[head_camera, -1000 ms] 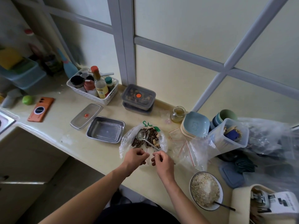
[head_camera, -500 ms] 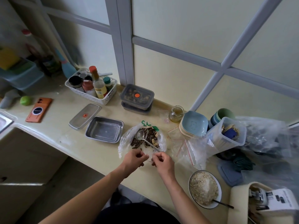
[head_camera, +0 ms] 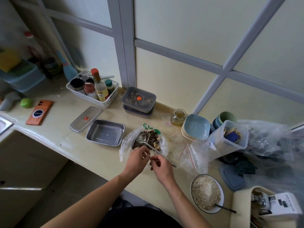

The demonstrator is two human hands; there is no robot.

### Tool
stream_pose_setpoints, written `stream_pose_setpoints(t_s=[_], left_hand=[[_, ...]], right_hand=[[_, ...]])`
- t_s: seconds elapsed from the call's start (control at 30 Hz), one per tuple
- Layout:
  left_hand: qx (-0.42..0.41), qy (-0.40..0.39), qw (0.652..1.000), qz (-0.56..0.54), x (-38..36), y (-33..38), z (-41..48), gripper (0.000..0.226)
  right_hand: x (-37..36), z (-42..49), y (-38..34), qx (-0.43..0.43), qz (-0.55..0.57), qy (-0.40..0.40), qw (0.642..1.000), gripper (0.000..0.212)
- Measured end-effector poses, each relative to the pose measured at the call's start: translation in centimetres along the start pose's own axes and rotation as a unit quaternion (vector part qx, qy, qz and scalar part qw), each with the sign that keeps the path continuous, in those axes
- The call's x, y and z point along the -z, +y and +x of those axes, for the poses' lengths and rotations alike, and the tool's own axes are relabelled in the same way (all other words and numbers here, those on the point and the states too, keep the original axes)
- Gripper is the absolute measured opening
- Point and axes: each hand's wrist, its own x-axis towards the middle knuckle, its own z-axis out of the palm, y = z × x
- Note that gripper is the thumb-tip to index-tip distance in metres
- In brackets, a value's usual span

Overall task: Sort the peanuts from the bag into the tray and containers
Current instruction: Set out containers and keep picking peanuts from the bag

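Peanuts (head_camera: 157,144): probably light, dry, brittle-shelled, loose among dark seeds (head_camera: 148,135) in a limp, slippery bag (head_camera: 126,144) at three o'clock of the steel tray (head_camera: 105,134); best pinched singly by the shell. Left hand (head_camera: 136,159) and right hand (head_camera: 162,165) curled at the bag's six o'clock rim; impossible to tell whether pinching nut, plastic or nothing.

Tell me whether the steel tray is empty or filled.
Empty: the steel tray shows only its bare metal bottom, nothing lying inside.
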Motion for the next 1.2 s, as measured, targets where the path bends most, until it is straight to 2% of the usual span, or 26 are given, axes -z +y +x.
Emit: stream_pose_setpoints(t_s=[0.1,0.2,0.3,0.5,0.6,0.7,0.8,0.87,0.93,1.03,1.1,1.2], left_hand=[[0.011,0.005,1.0,-0.005,0.0,0.1,0.1,0.011],[0.037,-0.011,0.999,-0.016,-0.1,0.4,0.2,0.016],[0.067,-0.021,0.997,-0.008,-0.3,0.6,0.4,0.01],[0.087,-0.048,0.995,-0.004,-0.5,0.7,0.4,0.023],[0.032,-0.073,0.992,0.102,-0.3,0.4,0.3,0.031],[-0.015,-0.053,0.98,0.191,-0.4,0.0,0.0,0.034],[-0.142,-0.032,0.972,0.183,-0.1,-0.3,-0.1,0.044],[-0.189,-0.087,0.962,0.176,0.3,-0.7,-0.3,0.068],[-0.174,-0.147,0.957,0.177,0.5,-1.0,-0.4,0.092],[-0.11,-0.158,0.97,0.149,0.1,-1.7,-0.4,0.111],[-0.079,-0.15,0.977,0.126,0.0,-1.9,-0.2,0.102],[-0.086,-0.137,0.972,0.168,0.1,-1.9,0.0,0.062]], right_hand=[[0.1,0.1,-0.1,0.038,-0.021,0.01,0.999,0.019],[-0.1,0.1,0.0,0.08,-0.089,0.006,0.993,0.024],[-0.2,0.3,0.2,0.109,-0.176,0.007,0.978,0.023],[-0.4,0.2,0.1,0.117,-0.257,0.05,0.958,0.013],[-0.2,0.2,-0.1,0.101,-0.246,0.088,0.96,0.008],[0.0,0.2,-0.5,0.073,-0.222,0.108,0.966,0.007],[0.3,0.6,-0.4,0.034,-0.159,0.122,0.979,0.003],[0.7,1.0,-0.2,-0.003,-0.1,0.111,0.989,0.007],[1.2,1.2,-0.3,-0.039,-0.056,0.074,0.995,0.016],[1.5,0.9,-0.5,-0.049,-0.026,0.017,0.998,0.028],[1.4,0.8,-0.4,-0.046,-0.02,-0.002,0.999,0.028],[1.2,0.8,-0.2,-0.037,-0.012,-0.023,0.999,0.025]])
